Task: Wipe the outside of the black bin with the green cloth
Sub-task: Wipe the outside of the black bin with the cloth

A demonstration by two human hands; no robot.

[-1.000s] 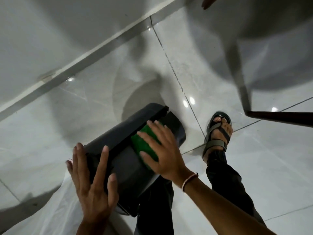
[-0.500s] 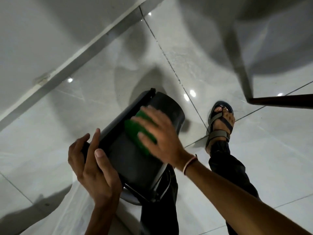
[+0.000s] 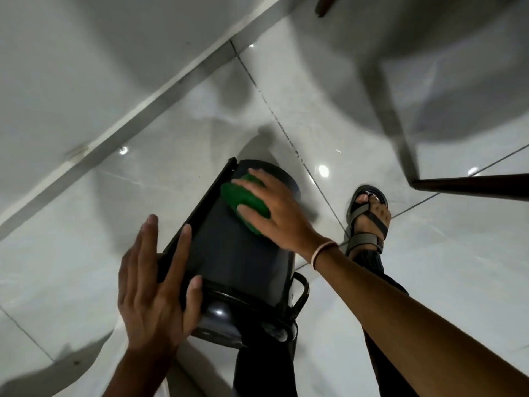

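Note:
The black bin (image 3: 237, 259) is tilted on its side above the floor, its base toward me and its far end pointing away. My left hand (image 3: 154, 293) lies flat against the bin's left side near the base, fingers spread, steadying it. My right hand (image 3: 277, 216) presses the green cloth (image 3: 243, 202) onto the upper far part of the bin's outer wall. Part of the cloth is hidden under my fingers.
Glossy white floor tiles (image 3: 429, 282) surround me. My sandalled foot (image 3: 369, 216) stands right of the bin. A dark wooden furniture leg (image 3: 469, 186) juts in at the right. A white wall (image 3: 86, 53) with a skirting runs along the upper left.
The bin has turned so its base faces me more. My left hand shifted from gripping its edge to lying flat on its side. My right hand slid the cloth toward the bin's far end.

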